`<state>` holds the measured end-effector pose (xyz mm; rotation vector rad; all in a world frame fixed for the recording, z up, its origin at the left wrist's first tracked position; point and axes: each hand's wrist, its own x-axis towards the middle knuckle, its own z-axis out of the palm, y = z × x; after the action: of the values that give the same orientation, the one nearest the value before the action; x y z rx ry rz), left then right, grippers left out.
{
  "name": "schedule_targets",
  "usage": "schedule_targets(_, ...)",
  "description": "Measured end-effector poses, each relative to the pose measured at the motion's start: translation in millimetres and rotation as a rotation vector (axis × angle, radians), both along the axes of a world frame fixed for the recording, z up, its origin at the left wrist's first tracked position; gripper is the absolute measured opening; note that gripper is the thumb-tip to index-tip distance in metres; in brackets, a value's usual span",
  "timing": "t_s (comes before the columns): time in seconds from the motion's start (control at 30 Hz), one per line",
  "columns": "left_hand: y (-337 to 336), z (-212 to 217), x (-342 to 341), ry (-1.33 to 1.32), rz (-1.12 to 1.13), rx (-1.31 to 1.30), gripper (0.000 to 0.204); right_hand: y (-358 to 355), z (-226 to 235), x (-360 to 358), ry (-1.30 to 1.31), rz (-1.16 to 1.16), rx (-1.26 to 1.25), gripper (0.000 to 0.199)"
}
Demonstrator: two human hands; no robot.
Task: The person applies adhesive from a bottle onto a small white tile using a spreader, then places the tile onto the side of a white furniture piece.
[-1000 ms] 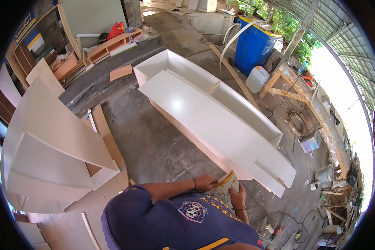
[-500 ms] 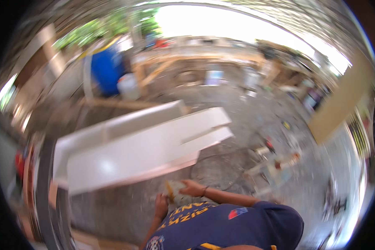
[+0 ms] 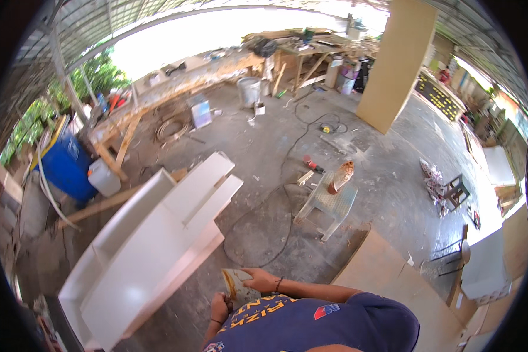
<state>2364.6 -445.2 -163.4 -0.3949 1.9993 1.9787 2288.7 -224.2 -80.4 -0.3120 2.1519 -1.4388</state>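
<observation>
My right hand (image 3: 261, 280) grips a small flat pale piece with a yellow-brown smear (image 3: 233, 283) in front of my body. Close beside it, my left hand (image 3: 220, 307) is closed at the piece's lower left edge. What its fingers hold, if anything, is too small to make out. To the left of both hands lies a long white cabinet-like unit (image 3: 132, 287), with a notched panel along its top and an open recess on its far side.
A plastic stool (image 3: 334, 196) carries a brown-stained bag (image 3: 342, 178); a red power tool (image 3: 312, 164) lies beside it. A dark cable (image 3: 291, 217) loops over the floor. A board (image 3: 387, 281) lies at right; a tall panel (image 3: 399, 64) stands behind. A blue drum (image 3: 67, 164) is far left.
My view has swung to the right, so the white unit now sits further left and the stool shows clearly. Both hands stay together around the flat piece.
</observation>
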Motion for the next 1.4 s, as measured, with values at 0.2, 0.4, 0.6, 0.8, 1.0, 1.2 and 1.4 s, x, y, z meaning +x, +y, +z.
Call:
schedule_targets(0.2, 13.4, 13.9, 48.7, 0.57, -0.11, -0.927, 0.014, -7.7, 12.4, 6.6, -0.138, 0.152, -0.125, 0.06)
schedule_targets(0.4, 37.0, 92.9, 85.8, -0.154, 0.435, -0.539, 0.02, -28.9, 2.1, 11.3, -0.18, 0.346, -0.151, 0.062)
schedule_targets(0.6, 38.8, 107.5, 130.7, -0.229, 0.349, -0.888, 0.02, -58.0, -5.4, 22.3, -0.133, 0.599, -0.133, 0.057)
schedule_targets(0.8, 32.0, 81.0, 161.1, -0.001, 0.345, -0.661, 0.017, -87.3, 1.3, 35.2, -0.072, 0.545, -0.174, 0.047)
schedule_targets(1.0, -25.4, 90.9, 173.2, 0.306, 0.894, -0.809, 0.016, -141.6, 32.4, 48.7, -0.29, 0.48, -0.423, 0.039)
schedule_targets(1.2, -118.9, 166.3, 213.0, 0.24, 1.2, -0.729, 0.013, -231.8, 113.0, 75.8, -0.158, 0.608, -0.567, 0.034)
schedule_targets(1.4, -171.2, 176.0, 264.4, 0.38, 1.312, -0.664, 0.016, -286.3, 123.1, 99.7, 0.584, 0.922, -0.548, 0.027)
